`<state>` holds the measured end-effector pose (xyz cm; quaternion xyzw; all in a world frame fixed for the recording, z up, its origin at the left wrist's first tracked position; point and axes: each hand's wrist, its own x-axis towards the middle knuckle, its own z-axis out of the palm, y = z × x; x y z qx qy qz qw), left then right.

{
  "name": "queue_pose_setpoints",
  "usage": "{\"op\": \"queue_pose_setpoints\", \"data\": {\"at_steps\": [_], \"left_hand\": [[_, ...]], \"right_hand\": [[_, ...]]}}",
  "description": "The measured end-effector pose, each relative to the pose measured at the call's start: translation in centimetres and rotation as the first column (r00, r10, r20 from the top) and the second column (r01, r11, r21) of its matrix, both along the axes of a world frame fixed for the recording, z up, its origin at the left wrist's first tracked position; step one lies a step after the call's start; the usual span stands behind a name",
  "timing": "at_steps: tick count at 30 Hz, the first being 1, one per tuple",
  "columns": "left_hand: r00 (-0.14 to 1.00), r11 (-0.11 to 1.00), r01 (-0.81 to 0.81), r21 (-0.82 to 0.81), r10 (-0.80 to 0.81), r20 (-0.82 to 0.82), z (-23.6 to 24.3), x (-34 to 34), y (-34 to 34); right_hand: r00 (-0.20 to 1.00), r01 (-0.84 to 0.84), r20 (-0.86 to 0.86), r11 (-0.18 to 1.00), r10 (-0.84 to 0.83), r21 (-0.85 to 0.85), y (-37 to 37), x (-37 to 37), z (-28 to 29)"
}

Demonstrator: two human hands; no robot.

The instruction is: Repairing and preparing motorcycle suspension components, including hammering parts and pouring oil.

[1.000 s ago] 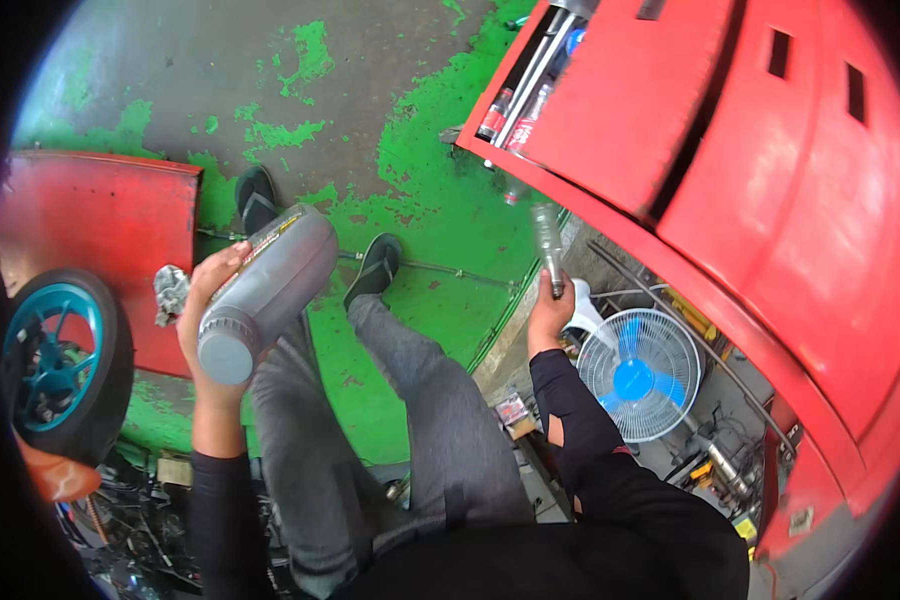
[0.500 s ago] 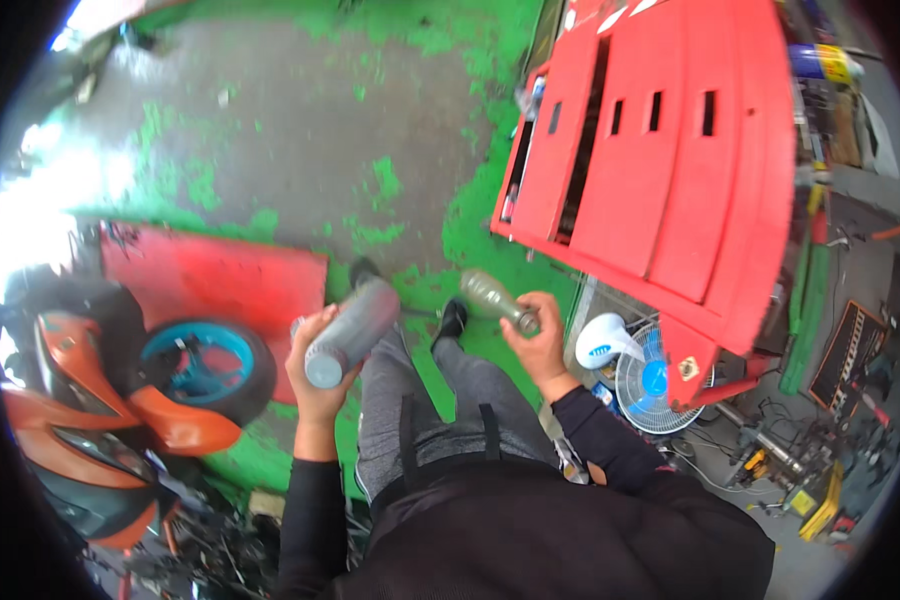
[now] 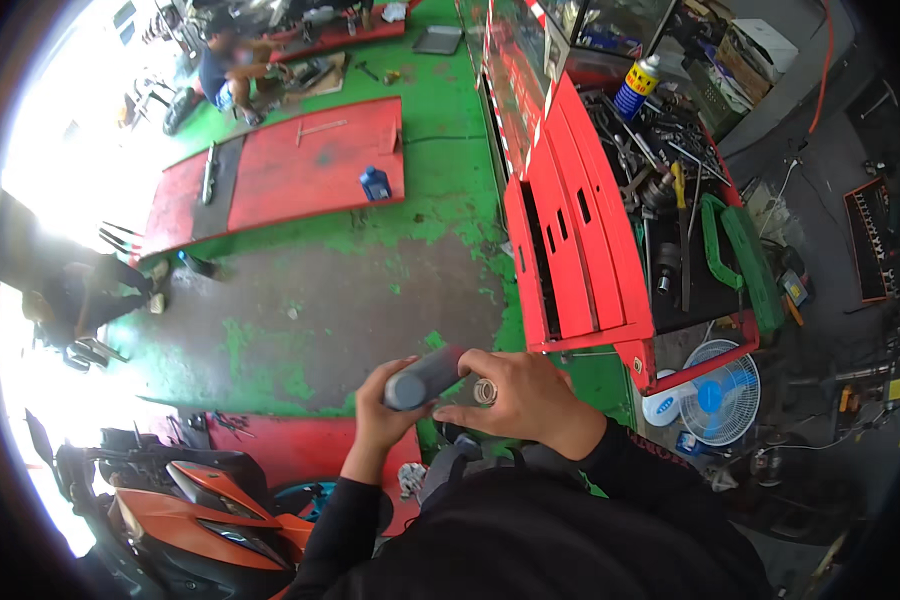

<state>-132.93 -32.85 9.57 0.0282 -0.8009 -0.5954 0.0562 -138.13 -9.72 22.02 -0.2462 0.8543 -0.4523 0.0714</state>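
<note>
My left hand (image 3: 378, 412) is wrapped round a grey bottle (image 3: 434, 372), which lies tilted with its round capped end toward me. Close on its right, my right hand (image 3: 530, 400) holds a clear bottle, of which only the round open mouth (image 3: 485, 391) shows between thumb and forefinger; the hand hides most of its body. My right fingertips reach the far end of the grey bottle, but whether they touch it I cannot tell. Both hands are in front of my body, above the floor.
A red tool cart (image 3: 595, 260) with loose tools stands at right, a white-and-blue fan (image 3: 718, 395) beside it. An orange motorcycle (image 3: 205, 505) is at lower left. Farther off are a red lift platform (image 3: 310, 150) with a blue jug (image 3: 375, 184), and a crouching person (image 3: 232, 75).
My view has tilted up, bringing the far workshop into sight. My hands have come together, with the two bottles now side by side. Each hand keeps its bottle.
</note>
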Motion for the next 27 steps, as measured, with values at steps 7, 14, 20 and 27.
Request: {"op": "queue_pose_setpoints", "data": {"at_steps": [7, 14, 20, 27], "left_hand": [[0.987, 0.988, 0.115, 0.107, -0.102, -0.124, 4.0, -0.9, 5.7], [0.957, 0.975, 0.211, 0.075, -0.19, -0.219, 6.9, -0.3, 6.8], [0.943, 0.962, 0.275, 0.0, -0.269, -0.198, 7.5, 0.2, 7.6], [0.893, 0.899, 0.436, 0.048, -0.426, -0.145, 6.4, 0.1, 9.6]], "right_hand": [[0.962, 0.114, -0.27, 0.822, 0.049, 0.558, -2.5, 0.9, 8.1], [0.947, 0.061, -0.268, 0.721, 0.176, 0.691, -1.5, 1.1, 11.8], [0.972, 0.059, -0.208, 0.743, 0.109, 0.667, 0.7, 2.0, 10.6], [0.976, 0.035, -0.204, 0.861, 0.08, 0.507, 4.2, 3.7, 8.9]]}}
